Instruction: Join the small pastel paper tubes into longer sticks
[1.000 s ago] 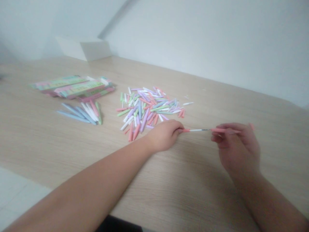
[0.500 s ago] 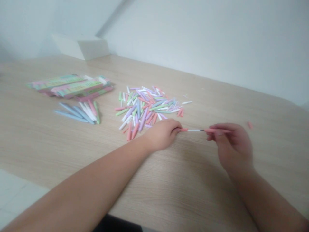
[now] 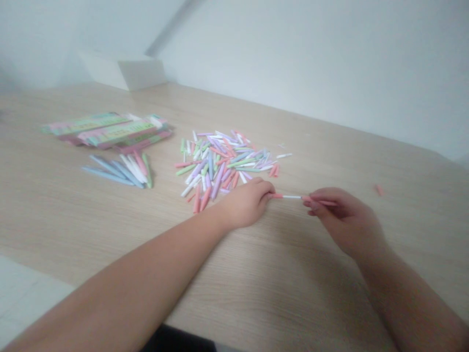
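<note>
The left hand (image 3: 245,205) and right hand (image 3: 346,220) pinch opposite ends of a slim pink-and-white stick (image 3: 291,197) – its long axis runs left to right, nearly level, over the bench (image 3: 234,293), on the near right of a heap of pastel pieces (image 3: 220,166). The fingers (image 3: 311,201) of both hands close narrowly on it – a lone pink piece (image 3: 379,190) lies off to the right.

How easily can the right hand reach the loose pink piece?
Fairly easily: only bare wood lies between the right hand and the pink piece, though that hand first needs freeing from a pink-and-white stick.
</note>
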Tool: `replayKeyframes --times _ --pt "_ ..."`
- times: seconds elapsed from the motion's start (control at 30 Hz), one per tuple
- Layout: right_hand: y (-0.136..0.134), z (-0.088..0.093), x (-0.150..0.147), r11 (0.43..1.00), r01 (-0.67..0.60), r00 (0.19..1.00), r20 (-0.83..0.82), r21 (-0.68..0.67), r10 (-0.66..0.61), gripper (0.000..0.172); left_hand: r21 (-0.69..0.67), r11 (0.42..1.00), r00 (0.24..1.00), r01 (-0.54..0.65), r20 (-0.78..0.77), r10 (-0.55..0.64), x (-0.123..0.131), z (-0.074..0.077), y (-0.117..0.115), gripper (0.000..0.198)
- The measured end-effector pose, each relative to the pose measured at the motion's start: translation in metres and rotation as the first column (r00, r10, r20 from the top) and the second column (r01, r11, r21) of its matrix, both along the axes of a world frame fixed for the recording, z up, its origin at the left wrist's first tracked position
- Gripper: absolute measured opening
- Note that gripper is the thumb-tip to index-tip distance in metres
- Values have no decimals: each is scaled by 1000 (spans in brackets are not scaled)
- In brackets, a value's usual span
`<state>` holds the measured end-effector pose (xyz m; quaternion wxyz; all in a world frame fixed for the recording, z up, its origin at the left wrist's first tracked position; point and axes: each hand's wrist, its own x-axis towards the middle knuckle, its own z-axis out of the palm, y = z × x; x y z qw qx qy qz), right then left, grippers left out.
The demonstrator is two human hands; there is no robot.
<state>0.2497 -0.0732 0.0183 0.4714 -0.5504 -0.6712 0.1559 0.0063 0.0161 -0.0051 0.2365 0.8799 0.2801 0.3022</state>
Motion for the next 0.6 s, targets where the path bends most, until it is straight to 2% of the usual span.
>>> replayKeyframes --times 0.13,0.33,0.6 --pt "1 2 6 999 -15 999 44 -29 17 14 -1 1000 1000 10 0 -10 0 -1 0 26" --pt "6 1 5 994 73 997 5 -85 -73 19 9 999 999 31 27 -31 1 -1 0 27" --pt "8 -5 7 993 59 997 -35 -102 -63 21 -17 999 998 42 42 -41 1 2 -1 26"
